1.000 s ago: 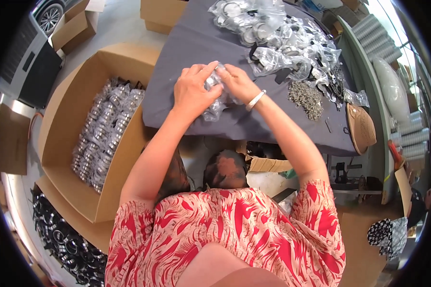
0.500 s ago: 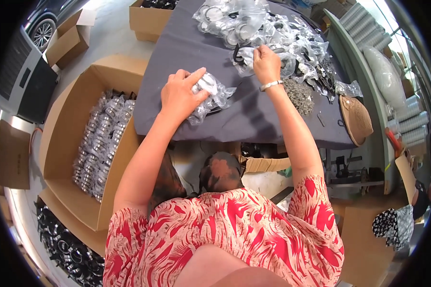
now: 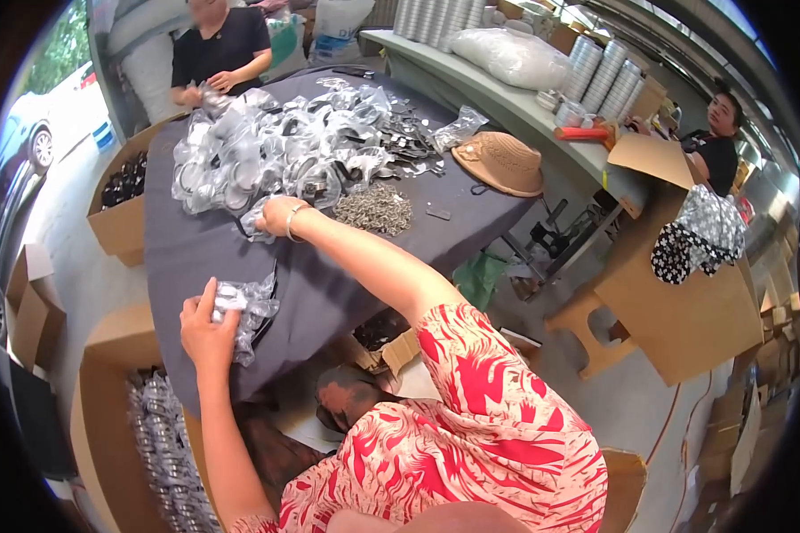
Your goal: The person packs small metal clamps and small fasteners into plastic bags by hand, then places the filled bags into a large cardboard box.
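My left hand (image 3: 209, 327) curves over a small stack of metal parts in clear plastic bags (image 3: 247, 306) near the table's left front edge, thumb and forefinger on the plastic. My right hand (image 3: 282, 216), with a bracelet at the wrist, pinches a clear plastic bag (image 3: 252, 219) with a dark piece showing beside it. That bag lies at the near edge of a large heap of bagged metal rings (image 3: 240, 155). Close by my right wrist is a pile of small metal pieces (image 3: 375, 210). The fingertips of my right hand are partly hidden.
A tan hat (image 3: 500, 163) and flat dark strips (image 3: 409, 138) lie on the dark-covered table (image 3: 182, 244). At lower left, a carton (image 3: 107, 400) holds wrapped rings. One person (image 3: 220, 53) works across the table; another person (image 3: 718, 133) is at the right, beyond a large carton (image 3: 676, 311).
My view has swung right and up, bringing two other people and the side bench into sight. My left hand stays on the stack; my right hand still pinches a bag at the heap.
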A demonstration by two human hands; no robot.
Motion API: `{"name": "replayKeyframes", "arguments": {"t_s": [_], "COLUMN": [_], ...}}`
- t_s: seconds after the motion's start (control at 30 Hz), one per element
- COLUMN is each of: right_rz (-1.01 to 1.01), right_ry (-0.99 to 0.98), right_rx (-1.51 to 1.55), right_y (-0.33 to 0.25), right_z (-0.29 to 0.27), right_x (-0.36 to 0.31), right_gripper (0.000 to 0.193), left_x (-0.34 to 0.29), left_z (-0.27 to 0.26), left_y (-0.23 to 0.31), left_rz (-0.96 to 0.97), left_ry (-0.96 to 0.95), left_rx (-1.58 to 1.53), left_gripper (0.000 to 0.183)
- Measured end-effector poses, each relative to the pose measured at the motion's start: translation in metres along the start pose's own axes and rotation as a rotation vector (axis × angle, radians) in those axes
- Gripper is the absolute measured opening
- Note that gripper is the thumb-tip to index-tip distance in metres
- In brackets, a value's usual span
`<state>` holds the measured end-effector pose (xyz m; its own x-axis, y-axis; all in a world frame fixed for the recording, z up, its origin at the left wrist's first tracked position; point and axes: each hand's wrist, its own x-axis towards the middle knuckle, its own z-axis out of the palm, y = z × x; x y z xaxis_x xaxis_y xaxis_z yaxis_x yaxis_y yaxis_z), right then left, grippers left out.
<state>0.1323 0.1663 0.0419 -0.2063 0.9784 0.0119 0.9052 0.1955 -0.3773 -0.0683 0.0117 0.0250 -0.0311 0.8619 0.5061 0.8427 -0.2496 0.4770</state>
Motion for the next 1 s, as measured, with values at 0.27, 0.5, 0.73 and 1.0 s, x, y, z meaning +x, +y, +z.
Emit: {"name": "replayKeyframes", "arguments": {"t_s": [0.27,0.5,0.73,1.0], "right_rz": [0.104,0.102,0.112,-0.061], "right_ry": [0.043,-0.047,-0.312,0.039], "right_rx": [-0.177,-0.133,-0.29,-0.077], "right_y": [-0.014,-0.01,-0.026,-0.022], "right_z": [-0.01,0.003,0.026,0.044], "right_x": [0.044,0.049,0.079,0.062], "right_gripper": [0.029,0.046,0.042,0.021], "left_x": [0.001,0.003,-0.001,-0.002], "left_z": [0.003,0.006,0.0,0.0], "left_y": [-0.01,-0.004,-0.01,-0.012], "left_rz": [0.036,0.07,0.075,0.058], "left_ry": [0.014,0.014,0.033,0.032], "left_rx": [-0.025,-0.037,-0.035,-0.036], "left_gripper": [0.049,0.05,0.05,0.05]}}
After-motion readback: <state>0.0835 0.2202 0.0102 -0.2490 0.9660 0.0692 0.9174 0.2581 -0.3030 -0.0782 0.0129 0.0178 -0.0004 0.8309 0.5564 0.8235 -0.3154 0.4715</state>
